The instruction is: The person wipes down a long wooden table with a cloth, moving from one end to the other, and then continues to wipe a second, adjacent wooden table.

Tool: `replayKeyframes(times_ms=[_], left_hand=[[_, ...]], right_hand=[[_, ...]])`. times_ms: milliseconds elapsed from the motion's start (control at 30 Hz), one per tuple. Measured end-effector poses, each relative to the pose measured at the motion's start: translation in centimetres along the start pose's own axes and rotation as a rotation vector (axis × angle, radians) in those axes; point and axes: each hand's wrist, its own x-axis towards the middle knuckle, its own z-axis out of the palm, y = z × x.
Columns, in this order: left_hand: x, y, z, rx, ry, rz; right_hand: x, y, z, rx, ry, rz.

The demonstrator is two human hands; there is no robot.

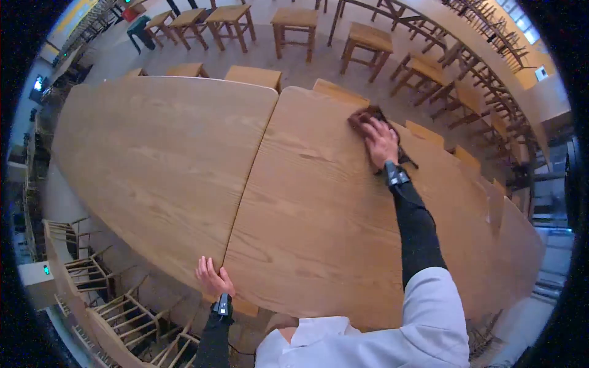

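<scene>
My right hand (381, 141) lies over a dark brown cloth (361, 118) near the far edge of the wooden table (307, 202). Its palm faces down on the cloth, which bunches beyond the fingers and trails to the right of the wrist. My left hand (215, 281) rests at the table's near edge, by the seam between two tabletops, with its fingers apart and nothing in it. Both wrists carry a small dark device over black sleeves.
Wooden stools (294, 26) stand beyond the table, some tucked against its far edge. Another long table (454, 30) curves along the upper right. Chairs or racks with wooden slats (123, 319) are at the lower left. A dark green stool (140, 32) is at the upper left.
</scene>
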Motion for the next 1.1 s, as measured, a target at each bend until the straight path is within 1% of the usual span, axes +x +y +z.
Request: replayKeyframes(times_ms=[133,167,233,333,433,567,600,633,667,700,800,833,867,933,1067,1100], left_hand=[[0.0,0.1,-0.2,0.003,-0.01,0.008],[0.1,0.2,-0.4,0.0,-0.017,0.01],[0.2,0.5,-0.7,0.013,-0.022,-0.003],[0.4,0.5,-0.5,0.013,-0.001,-0.005],[0.8,0.7,-1.0,-0.008,0.005,0.023],[0.4,0.3,-0.2,0.007,0.031,0.026],[0.5,0.3,-0.1,-0.007,0.041,0.031],[0.5,0.4,-0.1,-0.004,0.057,0.028],[0.4,0.3,0.0,0.0,0.073,0.025],[0.4,0.0,0.4,-0.013,0.084,0.03],[0.2,-0.1,1.2,-0.004,0.128,0.037],[0.3,0.0,0.9,0.001,0.126,0.039],[0.2,0.1,0.5,0.006,0.125,0.044],[0.2,0.0,0.8,-0.001,0.136,0.053],[0.4,-0.1,1.8,-0.016,0.169,0.035],[0.3,-0.1,2.0,-0.022,0.173,0.038]], right_hand=[[3.5,3.1,1.7,-0.034,-0.01,0.033],[3.9,3.4,2.1,-0.032,0.006,0.067],[4.0,3.5,2.7,-0.046,0.017,0.12],[2.4,1.9,3.3,-0.116,0.035,0.096],[-1.3,-4.3,0.9,-0.05,-0.125,0.059],[-9.9,-13.5,-1.4,0.097,-0.115,-0.157],[-12.3,-16.5,-3.0,0.129,-0.126,-0.186],[-15.0,-18.9,-3.4,0.163,-0.154,-0.202],[-17.8,-21.0,-3.7,0.213,-0.129,-0.231],[-20.2,-23.0,-4.3,0.202,-0.148,-0.272],[-27.7,-28.6,-6.4,0.278,-0.194,-0.299],[-29.8,-29.7,-6.9,0.205,-0.235,-0.363],[-31.8,-30.9,-7.7,0.211,-0.233,-0.39],[-34.8,-32.4,-9.3,0.25,-0.291,-0.385],[-37.4,-33.1,-9.8,0.235,-0.273,-0.4],[-37.3,-32.9,-10.1,0.224,-0.308,-0.419]])
